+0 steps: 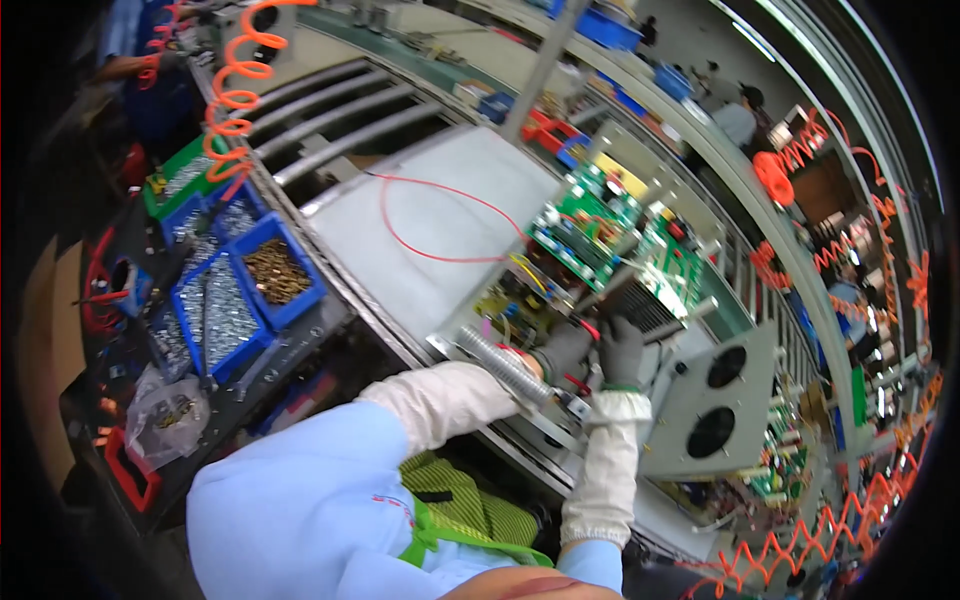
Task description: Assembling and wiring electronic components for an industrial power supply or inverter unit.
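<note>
Both my hands, in grey gloves with white sleeves, reach into an open metal chassis full of parts. My left hand (564,350) has its fingers curled low among the wiring, beside a ribbed silver cylinder (503,364). Close to it on the right, my right hand (622,350) points its bent fingers down by a black finned heat sink (645,308). A small red piece (590,329) shows between the two hands; which fingers grip it is unclear. Beyond them stand green circuit boards (578,255). A long red wire (405,238) loops out from the chassis over a pale sheet (455,185).
At the left, blue bins (222,315) hold screws and brass-coloured fasteners, near a plastic bag (168,415). A grey panel with two round fan openings (715,400) stands right of my right arm. Metal rollers (335,125) lie beyond the sheet. An orange coiled hose (235,100) hangs at the upper left.
</note>
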{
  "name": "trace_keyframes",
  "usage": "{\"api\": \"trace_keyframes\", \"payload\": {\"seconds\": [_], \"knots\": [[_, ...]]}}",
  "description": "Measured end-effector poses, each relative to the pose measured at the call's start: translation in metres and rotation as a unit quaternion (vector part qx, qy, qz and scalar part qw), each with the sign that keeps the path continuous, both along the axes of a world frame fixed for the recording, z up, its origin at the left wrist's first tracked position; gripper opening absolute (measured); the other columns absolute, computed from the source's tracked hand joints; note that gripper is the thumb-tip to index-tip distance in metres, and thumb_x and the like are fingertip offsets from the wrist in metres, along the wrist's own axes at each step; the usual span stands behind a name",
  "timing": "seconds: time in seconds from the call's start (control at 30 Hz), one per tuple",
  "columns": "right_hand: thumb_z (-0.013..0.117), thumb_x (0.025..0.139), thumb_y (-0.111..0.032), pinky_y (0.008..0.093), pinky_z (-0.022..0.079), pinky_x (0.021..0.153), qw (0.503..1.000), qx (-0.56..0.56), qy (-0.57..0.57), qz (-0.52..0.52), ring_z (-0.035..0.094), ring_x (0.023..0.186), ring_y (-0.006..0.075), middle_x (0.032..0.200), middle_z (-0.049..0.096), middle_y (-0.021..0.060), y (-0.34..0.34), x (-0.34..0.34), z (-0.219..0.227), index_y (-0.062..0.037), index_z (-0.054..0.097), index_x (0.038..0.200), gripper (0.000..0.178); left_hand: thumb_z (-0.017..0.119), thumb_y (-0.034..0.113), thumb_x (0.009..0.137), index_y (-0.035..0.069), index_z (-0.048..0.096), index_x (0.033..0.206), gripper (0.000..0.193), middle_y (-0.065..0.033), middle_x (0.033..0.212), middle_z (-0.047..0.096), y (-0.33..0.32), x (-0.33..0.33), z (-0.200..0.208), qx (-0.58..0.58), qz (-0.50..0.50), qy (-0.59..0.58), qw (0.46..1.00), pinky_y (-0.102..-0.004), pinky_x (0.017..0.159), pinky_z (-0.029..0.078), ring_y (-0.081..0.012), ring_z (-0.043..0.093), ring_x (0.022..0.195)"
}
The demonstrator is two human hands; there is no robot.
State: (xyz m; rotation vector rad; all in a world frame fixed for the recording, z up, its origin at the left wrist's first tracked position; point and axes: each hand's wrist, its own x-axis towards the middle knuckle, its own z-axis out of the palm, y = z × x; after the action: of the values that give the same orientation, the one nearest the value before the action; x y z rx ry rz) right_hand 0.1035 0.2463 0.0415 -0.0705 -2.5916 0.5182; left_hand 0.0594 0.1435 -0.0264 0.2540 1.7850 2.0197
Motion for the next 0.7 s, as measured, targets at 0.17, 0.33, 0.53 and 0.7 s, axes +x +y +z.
{"api": "trace_keyframes", "payload": {"seconds": [0.17,0.33,0.53,0.7], "knots": [[0.059,0.080,-0.019,0.0472,0.045,0.064,0.996,0.047,0.055,-0.045,0.058,0.072,0.0396,0.075,0.061,0.0203,-0.004,0.008,0.004,-0.0041,0.066,0.085,0.017,0.052,0.047,0.086,-0.001,0.062,0.088,0.049,-0.0095,0.070,0.061,-0.009,0.022,0.036,0.076,0.023,-0.071,0.994,-0.0350,0.059,0.045,-0.0198,0.057,0.064],[0.061,0.080,-0.024,0.0476,0.045,0.063,0.993,0.073,0.030,-0.085,0.058,0.070,0.0389,0.073,0.061,0.0197,-0.028,-0.002,0.007,-0.0058,0.067,0.083,0.019,0.053,0.049,0.085,-0.003,0.062,0.094,0.054,-0.0122,0.076,0.063,0.008,0.005,-0.031,0.058,0.065,0.047,0.995,-0.0351,0.063,0.046,-0.0208,0.059,0.069],[0.061,0.081,-0.028,0.0464,0.046,0.066,0.985,0.057,0.021,-0.161,0.060,0.073,0.0376,0.077,0.063,0.0185,-0.019,0.006,0.006,-0.0091,0.068,0.089,0.022,0.056,0.044,0.085,-0.003,0.060,0.096,0.048,-0.0122,0.079,0.064,-0.009,0.026,0.042,0.144,0.034,-0.122,0.981,-0.0358,0.063,0.047,-0.0217,0.060,0.071],[0.059,0.082,-0.023,0.0441,0.047,0.069,0.994,-0.022,0.050,-0.097,0.060,0.077,0.0383,0.080,0.063,0.0194,-0.022,0.002,0.002,-0.0059,0.067,0.090,0.020,0.058,0.041,0.085,-0.003,0.060,0.095,0.045,-0.0109,0.077,0.064,-0.002,0.019,0.020,0.146,0.078,-0.070,0.984,-0.0353,0.058,0.046,-0.0191,0.058,0.066]]}}
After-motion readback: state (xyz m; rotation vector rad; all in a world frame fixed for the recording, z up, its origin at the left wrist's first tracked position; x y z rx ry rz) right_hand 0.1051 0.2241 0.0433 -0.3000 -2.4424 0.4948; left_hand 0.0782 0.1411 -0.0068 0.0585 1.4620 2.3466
